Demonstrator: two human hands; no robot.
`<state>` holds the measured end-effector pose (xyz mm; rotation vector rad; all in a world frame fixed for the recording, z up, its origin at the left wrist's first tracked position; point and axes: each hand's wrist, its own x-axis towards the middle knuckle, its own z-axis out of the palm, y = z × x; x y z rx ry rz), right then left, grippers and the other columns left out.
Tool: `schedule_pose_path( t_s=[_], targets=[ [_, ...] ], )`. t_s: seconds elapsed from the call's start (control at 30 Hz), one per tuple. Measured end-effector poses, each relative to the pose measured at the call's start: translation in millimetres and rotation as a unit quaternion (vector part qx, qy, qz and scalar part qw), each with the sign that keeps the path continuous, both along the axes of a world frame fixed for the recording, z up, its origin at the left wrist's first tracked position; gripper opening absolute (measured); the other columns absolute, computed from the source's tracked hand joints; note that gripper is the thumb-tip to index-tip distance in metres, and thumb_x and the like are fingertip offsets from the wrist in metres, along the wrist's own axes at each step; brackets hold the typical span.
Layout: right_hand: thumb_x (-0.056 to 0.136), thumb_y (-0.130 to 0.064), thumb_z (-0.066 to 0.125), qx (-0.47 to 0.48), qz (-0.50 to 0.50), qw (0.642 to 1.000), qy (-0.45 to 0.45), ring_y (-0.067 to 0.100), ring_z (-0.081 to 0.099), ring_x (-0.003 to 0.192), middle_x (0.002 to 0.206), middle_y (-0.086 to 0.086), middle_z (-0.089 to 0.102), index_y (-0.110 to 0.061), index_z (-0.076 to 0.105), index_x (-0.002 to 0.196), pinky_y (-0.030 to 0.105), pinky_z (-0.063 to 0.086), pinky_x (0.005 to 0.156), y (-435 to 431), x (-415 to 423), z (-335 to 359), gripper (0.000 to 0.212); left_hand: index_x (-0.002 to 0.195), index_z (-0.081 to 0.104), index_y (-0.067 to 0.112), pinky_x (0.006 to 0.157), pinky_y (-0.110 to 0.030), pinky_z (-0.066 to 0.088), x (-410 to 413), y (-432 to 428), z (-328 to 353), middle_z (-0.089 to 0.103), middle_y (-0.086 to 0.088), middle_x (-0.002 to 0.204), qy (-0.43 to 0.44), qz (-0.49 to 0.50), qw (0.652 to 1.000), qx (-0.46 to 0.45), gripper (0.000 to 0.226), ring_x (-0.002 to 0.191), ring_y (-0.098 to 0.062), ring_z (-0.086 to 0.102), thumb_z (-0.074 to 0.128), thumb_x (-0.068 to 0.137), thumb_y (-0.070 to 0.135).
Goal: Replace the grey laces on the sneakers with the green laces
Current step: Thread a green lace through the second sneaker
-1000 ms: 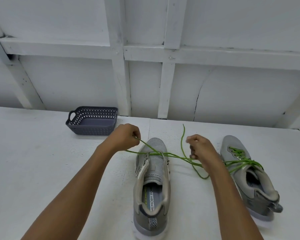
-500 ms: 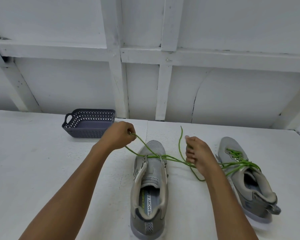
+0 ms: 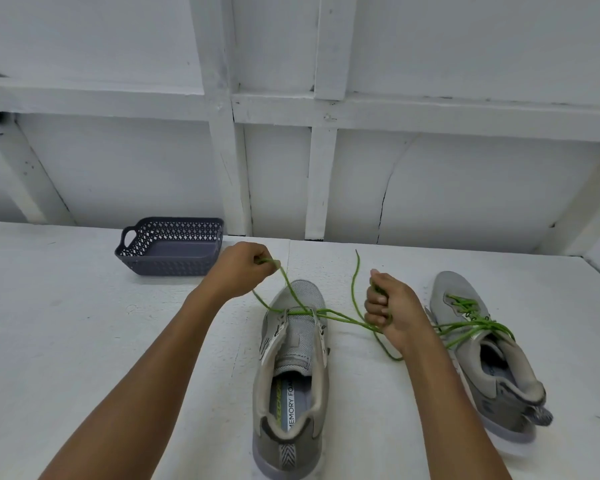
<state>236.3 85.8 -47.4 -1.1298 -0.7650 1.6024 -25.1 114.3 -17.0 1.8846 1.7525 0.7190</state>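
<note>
Two grey sneakers stand on the white table, toes away from me. The middle sneaker point(image 3: 293, 362) has a green lace point(image 3: 340, 317) threaded only through its front eyelets. My left hand point(image 3: 241, 273) pinches one end of that lace up and to the left of the toe. My right hand point(image 3: 388, 313) grips the other end, to the right of the shoe; a loose tail curls up past it. The right sneaker point(image 3: 489, 358) carries green lacing point(image 3: 468, 308) along its eyelets, with loose ends trailing left.
A dark grey perforated basket point(image 3: 153, 263) sits at the back left of the table, just beyond my left hand. A white panelled wall rises behind the table edge. No grey laces are in sight.
My left hand has risen and moved back toward the basket, pulling its lace end tauter. My right hand has curled tighter round its end and held its place.
</note>
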Motion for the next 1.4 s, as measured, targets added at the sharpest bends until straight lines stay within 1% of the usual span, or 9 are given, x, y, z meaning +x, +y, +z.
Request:
schedule_pose_path(
  t_s=[0.2, 0.37, 0.43, 0.57, 0.73, 0.83, 0.93, 1.03, 1.4],
  targets=[
    [0.084, -0.031, 0.076, 0.096, 0.232, 0.883, -0.397, 0.006, 0.034, 0.047, 0.054, -0.009, 0.045, -0.010, 0.072, 0.079, 0.017, 0.025, 0.044, -11.8, -9.0, -6.9, 0.021, 0.084, 0.070, 0.012, 0.068, -0.038, 0.053, 5.0, -1.5, 0.9, 0.071, -0.007, 0.075, -0.089, -0.039, 0.995, -0.027, 0.016, 0.071, -0.018, 0.065, 0.068, 0.092, 0.026],
    [0.098, -0.010, 0.052, 0.058, 0.086, 0.991, -0.084, 0.027, 0.068, 0.090, 0.088, 0.011, 0.073, -0.011, 0.057, 0.078, 0.041, 0.051, 0.086, -3.8, -16.5, -4.1, 0.021, 0.084, 0.072, 0.012, 0.072, -0.036, 0.054, 8.6, -3.7, 0.2, 0.071, -0.004, 0.073, -0.103, -0.076, 0.990, -0.051, 0.006, 0.067, -0.011, 0.064, 0.072, 0.088, 0.016],
    [0.101, -0.008, 0.044, 0.014, 0.027, 0.997, 0.076, 0.032, 0.067, 0.074, 0.073, 0.017, 0.068, -0.010, 0.050, 0.075, 0.043, 0.057, 0.076, -1.4, -11.9, -1.6, 0.027, 0.083, 0.073, 0.014, 0.071, -0.034, 0.055, 7.8, -4.0, -3.6, 0.072, -0.003, 0.074, -0.080, -0.093, 0.990, -0.070, 0.003, 0.066, -0.009, 0.064, 0.073, 0.086, 0.013],
    [0.098, -0.023, 0.057, 0.013, 0.017, 0.993, -0.118, 0.013, 0.035, 0.045, 0.053, -0.001, 0.037, -0.016, 0.045, 0.075, 0.027, 0.038, 0.047, -1.3, -10.3, -8.5, 0.027, 0.082, 0.074, 0.019, 0.065, -0.028, 0.045, 10.0, -6.2, -11.2, 0.067, -0.003, 0.067, -0.056, -0.130, 0.984, -0.112, 0.008, 0.062, -0.008, 0.055, 0.078, 0.080, 0.012],
    [0.083, -0.035, 0.077, 0.091, 0.213, 0.895, -0.381, 0.008, 0.037, 0.045, 0.051, -0.010, 0.044, -0.014, 0.069, 0.077, 0.020, 0.031, 0.045, -8.6, -14.1, -16.4, 0.023, 0.090, 0.074, 0.017, 0.063, -0.025, 0.042, 16.2, -7.9, -12.3, 0.061, -0.005, 0.073, -0.061, -0.171, 0.974, -0.133, 0.016, 0.066, -0.012, 0.051, 0.077, 0.079, 0.005],
    [0.089, -0.024, 0.071, 0.101, 0.180, 0.934, -0.293, 0.012, 0.056, 0.062, 0.064, -0.004, 0.060, -0.011, 0.066, 0.079, 0.024, 0.045, 0.058, -5.9, -16.7, -17.7, 0.018, 0.092, 0.074, 0.017, 0.065, -0.027, 0.043, 16.5, -6.9, -12.7, 0.062, -0.004, 0.076, -0.056, -0.180, 0.973, -0.136, 0.020, 0.068, -0.012, 0.052, 0.074, 0.079, 0.001],
    [0.096, -0.009, 0.055, 0.033, 0.092, 0.994, -0.049, 0.030, 0.071, 0.087, 0.091, 0.018, 0.072, -0.007, 0.057, 0.073, 0.038, 0.056, 0.081, 0.6, -15.9, -15.4, 0.023, 0.092, 0.074, 0.018, 0.072, -0.028, 0.049, 13.7, -6.5, -15.4, 0.065, -0.004, 0.082, -0.050, -0.187, 0.969, -0.151, 0.024, 0.075, -0.013, 0.058, 0.073, 0.077, -0.002],
    [0.094, -0.006, 0.047, -0.006, 0.040, 0.998, 0.055, 0.033, 0.071, 0.072, 0.073, 0.022, 0.071, -0.003, 0.054, 0.066, 0.044, 0.059, 0.077, 1.0, -11.5, -12.7, 0.029, 0.091, 0.073, 0.019, 0.073, -0.024, 0.050, 13.4, -6.7, -16.9, 0.067, -0.003, 0.084, -0.061, -0.191, 0.966, -0.162, 0.029, 0.077, -0.012, 0.061, 0.067, 0.078, -0.006],
    [0.089, -0.025, 0.071, 0.052, 0.115, 0.959, -0.254, 0.014, 0.051, 0.053, 0.053, -0.002, 0.047, -0.008, 0.064, 0.083, 0.035, 0.059, 0.066, -2.1, -18.8, -21.9, 0.019, 0.092, 0.075, 0.011, 0.072, -0.018, 0.048, 11.8, -0.3, -22.7, 0.071, 0.005, 0.079, -0.076, -0.159, 0.967, -0.185, 0.025, 0.072, -0.005, 0.061, 0.055, 0.087, -0.004]
  ],
)
